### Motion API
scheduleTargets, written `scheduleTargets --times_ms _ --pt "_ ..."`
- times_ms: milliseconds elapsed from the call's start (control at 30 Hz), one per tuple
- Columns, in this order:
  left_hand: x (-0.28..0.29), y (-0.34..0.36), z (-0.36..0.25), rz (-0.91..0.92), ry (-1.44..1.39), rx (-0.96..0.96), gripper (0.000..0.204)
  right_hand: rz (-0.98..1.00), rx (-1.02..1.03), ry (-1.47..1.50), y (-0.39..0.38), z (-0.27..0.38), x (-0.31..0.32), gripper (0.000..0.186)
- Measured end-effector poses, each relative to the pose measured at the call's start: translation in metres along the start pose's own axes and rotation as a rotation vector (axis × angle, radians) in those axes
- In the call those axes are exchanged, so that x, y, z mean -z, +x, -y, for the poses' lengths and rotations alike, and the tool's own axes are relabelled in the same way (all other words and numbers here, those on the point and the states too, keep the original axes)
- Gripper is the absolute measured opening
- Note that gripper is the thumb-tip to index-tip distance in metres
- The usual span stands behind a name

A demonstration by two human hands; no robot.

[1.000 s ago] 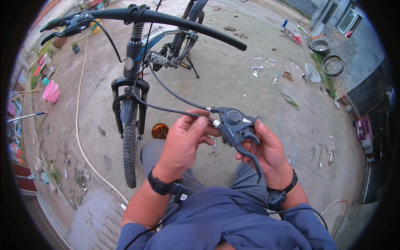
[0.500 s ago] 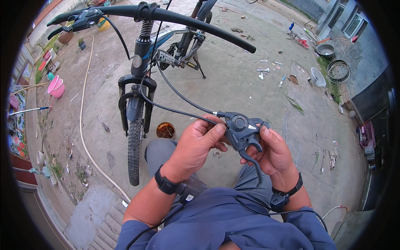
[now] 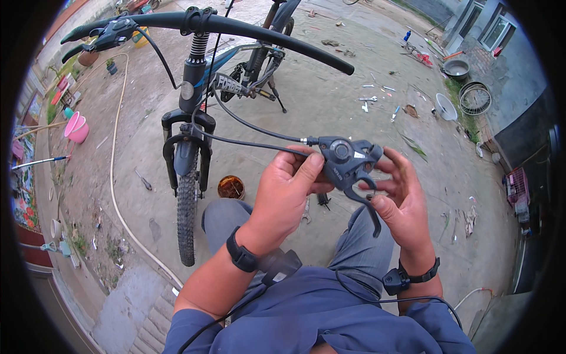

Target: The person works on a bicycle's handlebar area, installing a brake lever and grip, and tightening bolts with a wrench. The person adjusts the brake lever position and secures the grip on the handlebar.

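Observation:
A black bicycle brake-and-shift lever (image 3: 348,162) is held up above my knees, detached from the handlebar (image 3: 253,32). My left hand (image 3: 289,186) grips its cable end, thumb on top and fingers curled underneath. Around its other side curls my right hand (image 3: 404,194), thumb against the curved brake blade (image 3: 371,215) and fingertips at the clamp end, more loosely than the left. Two black cables (image 3: 253,127) run from the unit toward the bicycle frame. The bicycle stands ahead on the left, its front wheel (image 3: 186,218) beside my left knee.
A rusty-brown tin (image 3: 231,187) sits by my left knee. A screwdriver (image 3: 143,180) lies left of the wheel. Spanners (image 3: 367,98) and scraps are scattered farther off. A pale hose (image 3: 118,147) crosses the left side; basins (image 3: 446,108) and wheel rims (image 3: 475,98) rest by the right wall.
The lever unit has risen slightly and turned a little. My right hand has loosened, its fingers more spread and its thumb now lower, at the brake blade. My left hand keeps its hold.

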State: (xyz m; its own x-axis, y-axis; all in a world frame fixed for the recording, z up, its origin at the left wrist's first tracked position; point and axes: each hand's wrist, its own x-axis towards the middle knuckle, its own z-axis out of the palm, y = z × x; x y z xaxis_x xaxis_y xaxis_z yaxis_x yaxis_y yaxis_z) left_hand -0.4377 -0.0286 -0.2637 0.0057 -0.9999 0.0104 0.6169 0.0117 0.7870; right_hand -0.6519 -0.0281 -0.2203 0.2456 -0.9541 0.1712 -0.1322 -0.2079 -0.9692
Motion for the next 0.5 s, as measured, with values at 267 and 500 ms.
scheduleTargets --times_ms 267,500 --pt "-0.020 0.028 -0.007 -0.053 0.014 -0.115 0.021 -0.068 0.331 -0.688 0.028 0.024 -0.001 0.079" --pt "-0.028 0.043 -0.007 -0.086 0.048 -0.112 0.022 -0.056 0.317 -0.670 0.052 0.028 0.002 0.074"
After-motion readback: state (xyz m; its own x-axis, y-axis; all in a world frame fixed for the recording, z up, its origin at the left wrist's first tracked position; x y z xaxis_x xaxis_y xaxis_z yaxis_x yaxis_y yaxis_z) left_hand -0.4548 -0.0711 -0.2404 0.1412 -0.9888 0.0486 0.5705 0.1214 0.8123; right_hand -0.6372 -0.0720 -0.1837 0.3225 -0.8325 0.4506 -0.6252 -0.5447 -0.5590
